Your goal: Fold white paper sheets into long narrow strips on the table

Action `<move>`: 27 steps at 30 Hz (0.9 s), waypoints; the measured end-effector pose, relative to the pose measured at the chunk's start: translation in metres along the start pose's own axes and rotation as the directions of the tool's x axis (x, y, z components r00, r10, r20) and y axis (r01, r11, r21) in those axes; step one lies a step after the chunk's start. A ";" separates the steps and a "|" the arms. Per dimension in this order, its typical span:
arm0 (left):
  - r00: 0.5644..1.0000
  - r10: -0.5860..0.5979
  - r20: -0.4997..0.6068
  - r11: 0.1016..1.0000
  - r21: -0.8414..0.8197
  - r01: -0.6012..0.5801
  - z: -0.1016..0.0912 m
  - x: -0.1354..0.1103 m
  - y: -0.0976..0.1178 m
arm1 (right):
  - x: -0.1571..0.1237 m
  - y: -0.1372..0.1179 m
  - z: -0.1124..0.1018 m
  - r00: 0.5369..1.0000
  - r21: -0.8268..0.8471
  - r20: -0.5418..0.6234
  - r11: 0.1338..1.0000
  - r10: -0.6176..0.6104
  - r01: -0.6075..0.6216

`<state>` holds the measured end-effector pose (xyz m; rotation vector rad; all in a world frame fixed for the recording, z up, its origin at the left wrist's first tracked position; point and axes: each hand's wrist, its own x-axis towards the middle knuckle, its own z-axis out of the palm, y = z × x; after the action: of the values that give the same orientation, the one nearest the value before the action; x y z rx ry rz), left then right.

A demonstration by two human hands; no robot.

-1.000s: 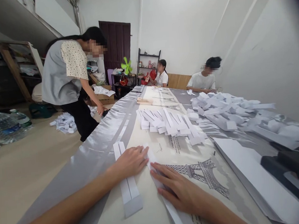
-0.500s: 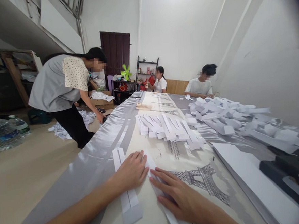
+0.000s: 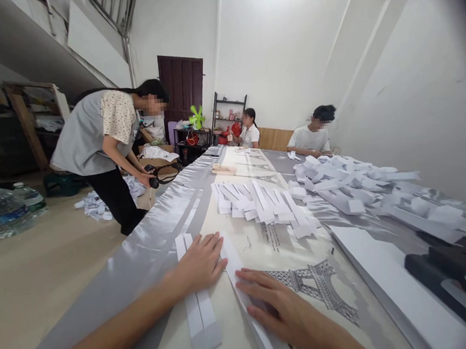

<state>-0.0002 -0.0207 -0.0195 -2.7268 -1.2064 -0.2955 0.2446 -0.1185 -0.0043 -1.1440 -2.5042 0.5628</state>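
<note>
Under my right hand (image 3: 280,307) lies a long narrow folded strip of white paper (image 3: 234,273); the fingers are stretched out flat along it. My left hand (image 3: 201,264) rests with its fingers extended, the fingertips at the far end of that strip. Beneath the left palm and wrist is a second folded paper piece (image 3: 204,330) with a slit running down its length, partly covered by the hand. Both pieces lie on the tablecloth with the Eiffel Tower print (image 3: 316,285). Beyond my hands is a fanned row of folded white papers (image 3: 259,202).
A large heap of folded paper (image 3: 345,182) covers the table's right side. Nearer stands a stack of white sheets (image 3: 400,285) beside a black object (image 3: 447,276). One person (image 3: 90,136) bends at the left edge holding a camera (image 3: 153,181); two others sit at the far end.
The person at the left has lifted a black camera up from the table edge. My left hand has shifted slightly off the strip, and the view has tilted a little.
</note>
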 end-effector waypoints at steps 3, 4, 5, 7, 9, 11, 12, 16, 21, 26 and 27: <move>1.000 -0.020 0.011 1.000 -0.014 0.020 0.001 0.002 -0.010 | -0.001 0.000 -0.002 1.000 0.029 0.020 1.000 -0.002 0.001; 1.000 -0.023 0.013 0.999 -0.022 0.024 0.002 0.003 -0.012 | -0.002 0.000 -0.003 0.999 0.034 0.032 0.999 -0.010 0.008; 1.000 -0.028 0.014 0.999 -0.031 0.029 0.002 0.004 -0.013 | -0.002 0.000 -0.005 0.999 0.035 0.047 0.999 -0.018 0.017; 0.999 -0.037 0.017 0.998 -0.052 0.038 0.003 0.004 -0.015 | -0.002 0.000 -0.009 0.995 0.030 0.088 0.999 -0.037 0.034; 0.999 -0.042 0.023 0.997 -0.070 0.044 0.003 0.005 -0.014 | -0.002 0.000 -0.013 0.989 0.024 0.138 0.998 -0.058 0.055; 0.999 -0.044 0.031 0.995 -0.084 0.046 0.003 0.005 -0.014 | -0.002 0.001 -0.017 0.980 0.030 0.181 0.997 -0.079 0.074; 0.998 -0.043 0.035 0.995 -0.088 0.046 0.002 0.005 -0.014 | -0.003 0.002 -0.019 0.977 0.035 0.194 0.996 -0.088 0.083; 0.998 -0.050 0.038 0.993 -0.106 0.054 0.002 0.005 -0.014 | -0.003 0.004 -0.022 0.972 0.038 0.209 0.994 -0.110 0.105; 0.999 -0.049 0.012 0.992 -0.119 0.050 0.004 0.005 -0.016 | -0.003 0.006 -0.022 0.966 0.038 0.247 0.997 -0.079 0.072; 0.999 -0.049 0.011 0.993 -0.103 0.050 0.006 0.005 -0.016 | -0.003 0.008 -0.021 0.960 0.044 0.277 0.999 -0.029 0.017; 0.999 -0.051 0.011 0.994 -0.101 0.052 0.006 0.005 -0.016 | -0.003 0.008 -0.020 0.959 0.044 0.281 0.999 -0.021 0.009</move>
<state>-0.0081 -0.0056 -0.0231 -2.7879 -1.2998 -0.3617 0.2608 -0.1112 0.0088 -1.0943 -2.7197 0.8229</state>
